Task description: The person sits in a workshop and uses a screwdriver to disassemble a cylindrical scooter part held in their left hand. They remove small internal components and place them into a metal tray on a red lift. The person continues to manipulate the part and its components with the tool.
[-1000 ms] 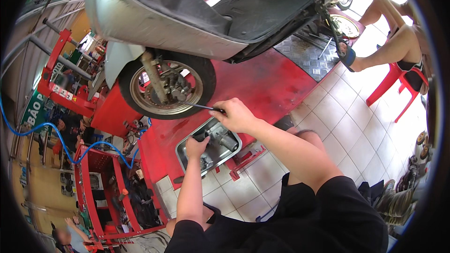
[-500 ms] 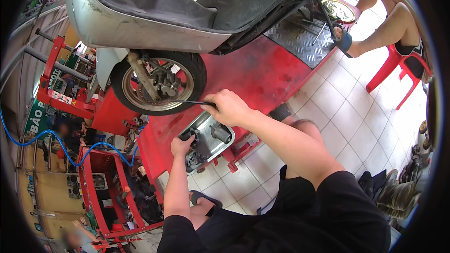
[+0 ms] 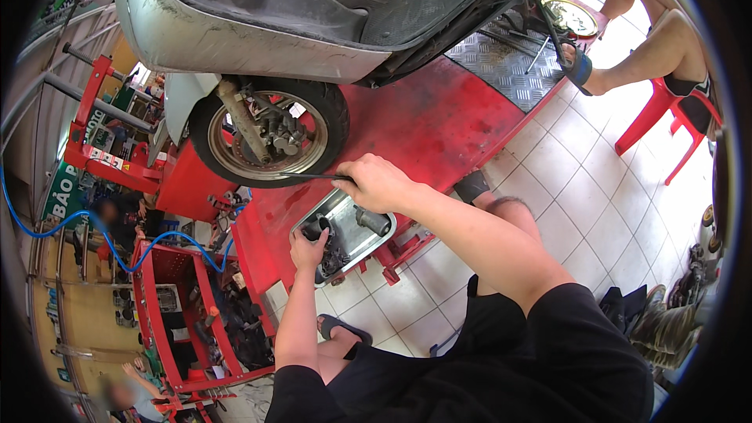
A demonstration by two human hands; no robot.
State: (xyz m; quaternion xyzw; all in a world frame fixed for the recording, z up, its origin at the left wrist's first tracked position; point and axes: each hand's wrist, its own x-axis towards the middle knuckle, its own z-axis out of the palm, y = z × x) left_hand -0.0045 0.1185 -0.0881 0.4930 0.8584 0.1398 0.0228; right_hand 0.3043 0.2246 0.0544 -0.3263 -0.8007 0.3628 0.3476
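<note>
My right hand (image 3: 368,184) grips a thin dark rod-like tool (image 3: 312,175), whose tip points left toward the lower rim of the scooter's front wheel (image 3: 334,133); contact is unclear. Below it, my left hand (image 3: 307,246) is closed on a dark cylindrical part (image 3: 316,226) at the left end of a steel tray (image 3: 366,246). A second dark cylinder (image 3: 374,222) and small dark parts (image 3: 334,261) lie in the tray. The tray rests at the front edge of the red lift platform (image 3: 407,129).
The scooter (image 3: 258,31) spans the top. A seated person (image 3: 666,47) occupies a red chair (image 3: 681,131) at right. A red tool cart (image 3: 180,321) and blue hose (image 3: 110,251) are at left; two other people (image 3: 113,215) (image 3: 125,392) sit behind them. Tiled floor (image 3: 564,172) surrounds the lift.
Compared with a second ago, my view has shifted, and my left hand has moved toward the tray's left end with the dark part. My right hand still holds the tool.
</note>
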